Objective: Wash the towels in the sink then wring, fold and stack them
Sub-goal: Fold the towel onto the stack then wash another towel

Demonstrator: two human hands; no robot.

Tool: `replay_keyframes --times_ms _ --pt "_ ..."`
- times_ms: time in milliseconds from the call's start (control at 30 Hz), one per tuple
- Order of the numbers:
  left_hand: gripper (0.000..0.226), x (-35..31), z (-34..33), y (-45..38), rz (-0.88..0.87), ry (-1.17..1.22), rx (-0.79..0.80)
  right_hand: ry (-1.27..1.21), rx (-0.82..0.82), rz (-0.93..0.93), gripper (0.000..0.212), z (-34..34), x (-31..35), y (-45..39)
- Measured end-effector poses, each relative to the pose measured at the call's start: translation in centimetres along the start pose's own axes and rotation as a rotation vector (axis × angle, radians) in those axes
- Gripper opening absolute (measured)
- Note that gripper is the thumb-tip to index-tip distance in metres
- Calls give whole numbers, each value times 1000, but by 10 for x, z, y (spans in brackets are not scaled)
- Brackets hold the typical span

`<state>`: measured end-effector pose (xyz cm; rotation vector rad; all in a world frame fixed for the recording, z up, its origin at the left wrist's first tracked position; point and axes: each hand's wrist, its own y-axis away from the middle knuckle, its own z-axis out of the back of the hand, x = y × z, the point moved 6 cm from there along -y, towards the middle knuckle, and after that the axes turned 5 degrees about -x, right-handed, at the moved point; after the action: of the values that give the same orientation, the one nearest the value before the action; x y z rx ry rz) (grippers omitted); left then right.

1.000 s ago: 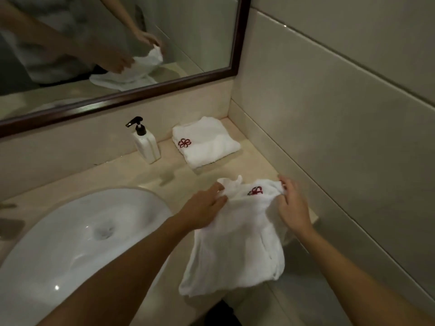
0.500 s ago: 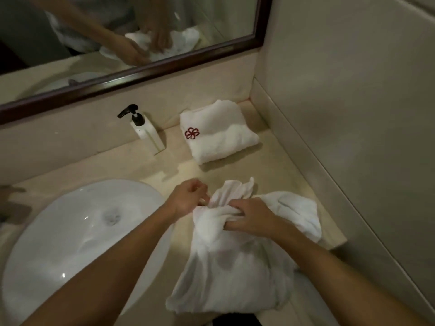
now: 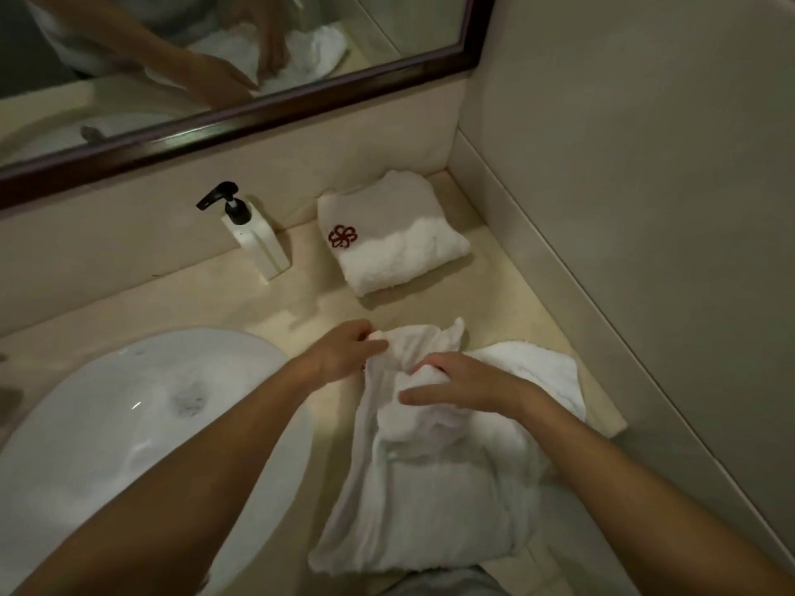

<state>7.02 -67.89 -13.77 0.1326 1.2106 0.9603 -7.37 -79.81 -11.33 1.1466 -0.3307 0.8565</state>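
- While both forearms are reaching in from the bottom of the head view, the left hand (image 3: 344,350) is pinching the upper left edge of a loose white towel (image 3: 434,488), fingers curled onto the cloth.
- R hand (image 3: 464,380) is lying on the same towel just beside the left one, thumb stretched out flat along the cloth; fingertips are digging into a bunched fold, so it's gripping the cloth.
- Hands are sitting close together, not touching, w/ a ridge of towel between them.
- Loose towel is crumpled on the beige countertop (image 3: 301,303), right of the sink (image 3: 107,423); its lower part is hanging over the counter's front edge.
- One corner of it is sticking up toward the back wall, above the hands.
- Second towel, the folded towel (image 3: 400,247), is lying further back near the corner, well apart from the loose one, red flower logo (image 3: 343,237) facing up on its left side.
- Soap dispenser (image 3: 254,236), white w/ black pump, is standing upright against the back wall, just left of the folded towel.
- Sink is a white oval basin, drain visible in the bowl; can't tell if water is in it.
- Mirror (image 3: 241,122) w/ dark frame is hanging above, reflecting the hands & cloth.
- Tiled wall (image 3: 645,208) is closing off the right side.
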Motion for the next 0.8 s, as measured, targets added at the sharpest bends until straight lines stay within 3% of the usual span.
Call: replay_keyframes --times_ms 100,233,367,467,567,667,800 --pt "15 5 10 7 -105 -10 -96 -8 -105 25 41 8 10 -5" --pt "10 16 15 15 -101 150 -181 75 -49 32 5 8 21 -4" --pt "23 28 9 20 5 435 -149 -374 -12 -27 26 0 31 -2" --pt "23 30 10 25 25 531 -186 -333 -102 -63 52 -5 32 -2" --pt "18 25 17 33 -49 506 -264 -101 -274 129 42 -2 47 -1" --pt "21 16 20 41 -102 566 -190 -263 -256 274 26 -4 62 3" --pt "19 10 17 50 -65 729 -79 -384 -281 305 18 -5 70 -2"
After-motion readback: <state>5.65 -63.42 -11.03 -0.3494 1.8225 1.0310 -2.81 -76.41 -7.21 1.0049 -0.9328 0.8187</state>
